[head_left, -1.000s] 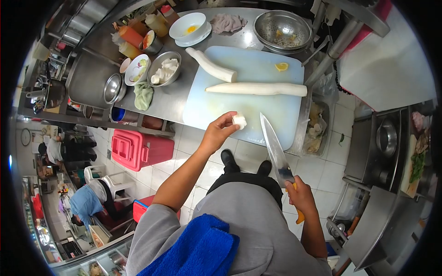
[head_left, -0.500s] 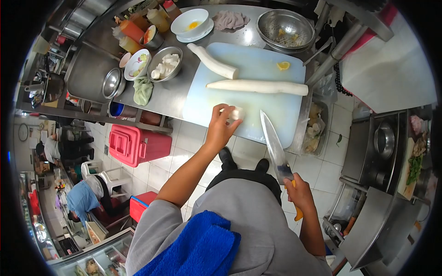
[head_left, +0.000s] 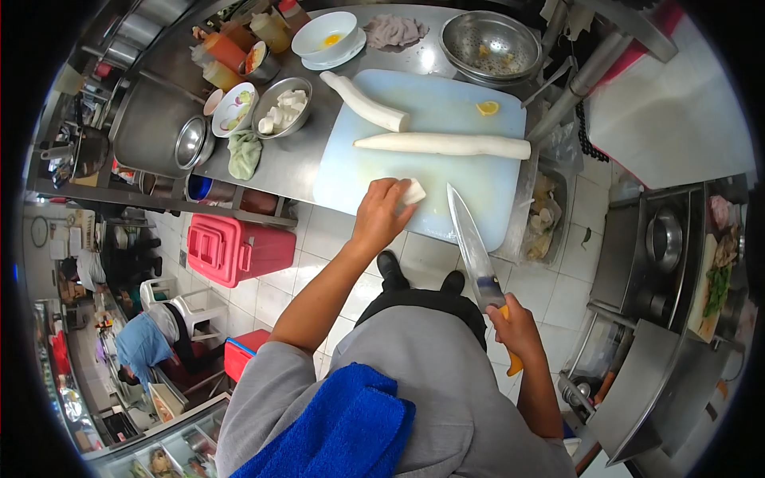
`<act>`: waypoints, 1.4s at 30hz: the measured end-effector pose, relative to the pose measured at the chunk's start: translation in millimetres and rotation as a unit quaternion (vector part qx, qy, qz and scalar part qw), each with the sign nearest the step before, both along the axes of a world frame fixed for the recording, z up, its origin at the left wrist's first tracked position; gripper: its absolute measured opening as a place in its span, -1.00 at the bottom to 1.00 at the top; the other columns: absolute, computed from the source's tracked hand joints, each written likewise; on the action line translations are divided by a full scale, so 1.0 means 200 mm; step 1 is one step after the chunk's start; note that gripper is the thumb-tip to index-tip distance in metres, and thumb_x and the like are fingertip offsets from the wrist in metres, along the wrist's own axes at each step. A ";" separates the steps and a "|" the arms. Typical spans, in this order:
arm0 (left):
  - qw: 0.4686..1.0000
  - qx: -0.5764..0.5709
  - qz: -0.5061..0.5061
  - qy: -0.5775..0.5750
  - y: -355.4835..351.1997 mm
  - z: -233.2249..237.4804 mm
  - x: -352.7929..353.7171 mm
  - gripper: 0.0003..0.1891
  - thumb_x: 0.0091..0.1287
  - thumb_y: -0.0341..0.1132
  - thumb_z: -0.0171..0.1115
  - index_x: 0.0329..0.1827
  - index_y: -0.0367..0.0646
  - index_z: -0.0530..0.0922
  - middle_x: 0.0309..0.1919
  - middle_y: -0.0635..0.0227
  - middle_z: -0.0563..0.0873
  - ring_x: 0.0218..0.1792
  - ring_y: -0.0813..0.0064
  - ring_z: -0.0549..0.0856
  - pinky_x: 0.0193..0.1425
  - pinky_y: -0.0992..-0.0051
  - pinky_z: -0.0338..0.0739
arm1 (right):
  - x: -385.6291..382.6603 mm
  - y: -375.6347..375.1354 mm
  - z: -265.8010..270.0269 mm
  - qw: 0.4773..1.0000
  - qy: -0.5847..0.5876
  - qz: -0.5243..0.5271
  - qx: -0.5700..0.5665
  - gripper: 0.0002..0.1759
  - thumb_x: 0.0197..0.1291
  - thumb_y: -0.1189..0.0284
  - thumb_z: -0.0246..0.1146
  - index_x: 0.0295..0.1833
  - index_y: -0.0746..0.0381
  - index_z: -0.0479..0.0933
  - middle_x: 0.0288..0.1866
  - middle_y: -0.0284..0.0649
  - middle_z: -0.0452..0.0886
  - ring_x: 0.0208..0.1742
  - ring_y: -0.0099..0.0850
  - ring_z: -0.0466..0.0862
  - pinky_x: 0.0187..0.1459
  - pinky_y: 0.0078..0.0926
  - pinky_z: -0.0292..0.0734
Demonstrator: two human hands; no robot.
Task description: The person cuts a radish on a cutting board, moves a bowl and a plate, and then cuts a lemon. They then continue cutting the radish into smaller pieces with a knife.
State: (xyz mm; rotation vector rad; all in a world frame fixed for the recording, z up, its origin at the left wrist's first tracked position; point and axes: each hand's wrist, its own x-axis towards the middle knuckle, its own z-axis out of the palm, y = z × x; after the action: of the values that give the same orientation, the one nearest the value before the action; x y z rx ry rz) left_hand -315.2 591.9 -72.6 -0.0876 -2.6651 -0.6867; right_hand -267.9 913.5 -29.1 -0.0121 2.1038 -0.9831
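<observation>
My left hand (head_left: 381, 213) is closed around a cut chunk of peeled white root (head_left: 413, 191) at the near side of the pale blue cutting board (head_left: 458, 107). Part of the chunk is hidden by my fingers. In my right hand (head_left: 515, 325) is a large kitchen knife (head_left: 470, 239), gripped by its yellow handle. Its tip lies over the board, to the right of the chunk and apart from it. Beyond my hands, a long peeled root (head_left: 442, 144) lies across the board. A curved peeled root (head_left: 365, 103) with a cut end rests farther back, and a lemon wedge (head_left: 488, 107) sits at the far right.
Left of the board stands a metal bowl (head_left: 306, 122) of white chunks, beside a green cloth (head_left: 244, 154). A colander (head_left: 490, 41) and a white bowl (head_left: 324, 37) are at the back. A pink bin (head_left: 241, 249) is on the floor. Another person (head_left: 146, 341) is at far left.
The chunk in my left hand has been turned, and a flat face shows now. The knife has shifted slightly left and up. The view has moved a little.
</observation>
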 end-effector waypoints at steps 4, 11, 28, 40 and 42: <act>0.984 0.007 0.070 -0.166 0.06 0.08 0.05 -0.34 0.01 -0.29 0.53 0.23 -0.14 0.48 0.02 0.17 0.58 0.07 0.16 0.56 0.11 0.31 0.56 | 0.04 0.04 -0.04 0.998 0.001 -0.019 -0.067 -0.65 0.32 0.22 0.17 -0.08 0.31 0.35 -0.46 -0.14 0.62 -0.58 -0.37 0.66 -0.46 -0.43 0.55; 0.986 0.000 -0.128 -0.107 -0.06 0.11 0.01 -0.37 0.17 -0.51 0.36 0.35 -0.03 0.40 0.25 0.15 0.50 0.22 0.08 0.53 0.19 0.28 0.54 | 0.02 0.03 -0.07 0.996 -0.064 -0.032 -0.051 -0.67 0.35 0.24 0.13 -0.09 0.32 0.37 -0.53 -0.19 0.56 -0.66 -0.41 0.60 -0.53 -0.41 0.52; 0.996 0.043 -0.077 -0.008 -0.05 -0.03 0.05 -0.48 0.14 -0.52 0.42 0.22 -0.05 0.58 0.16 0.08 0.59 0.00 0.13 0.68 0.03 0.36 0.64 | 0.00 -0.13 0.05 0.990 -0.067 -0.018 -0.121 -0.67 0.42 0.22 0.06 -0.13 0.32 0.35 -0.65 -0.20 0.50 -0.70 -0.42 0.55 -0.54 -0.40 0.45; 0.995 0.046 -0.084 -0.014 -0.07 -0.02 0.03 -0.53 0.13 -0.49 0.43 0.16 -0.01 0.64 0.08 0.08 0.63 -0.15 0.23 0.71 -0.07 0.41 0.66 | -0.01 -0.16 0.11 0.994 -0.026 0.007 -0.104 -0.70 0.41 0.27 0.07 -0.14 0.34 0.35 -0.62 -0.21 0.51 -0.71 -0.44 0.54 -0.59 -0.46 0.46; 0.995 0.045 -0.086 -0.010 -0.08 -0.03 0.03 -0.53 0.13 -0.49 0.43 0.15 -0.01 0.64 0.08 0.09 0.63 -0.17 0.25 0.71 -0.08 0.41 0.66 | -0.01 -0.17 0.12 0.995 -0.008 0.019 -0.094 -0.71 0.41 0.28 0.07 -0.13 0.35 0.34 -0.61 -0.16 0.54 -0.70 -0.41 0.56 -0.57 -0.42 0.47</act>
State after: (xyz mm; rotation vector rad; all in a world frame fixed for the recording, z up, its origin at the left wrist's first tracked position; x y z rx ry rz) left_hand -309.0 576.5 -78.1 -0.2901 -2.6629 -0.8664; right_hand -270.1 880.1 -4.5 -0.1387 1.9827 -1.1512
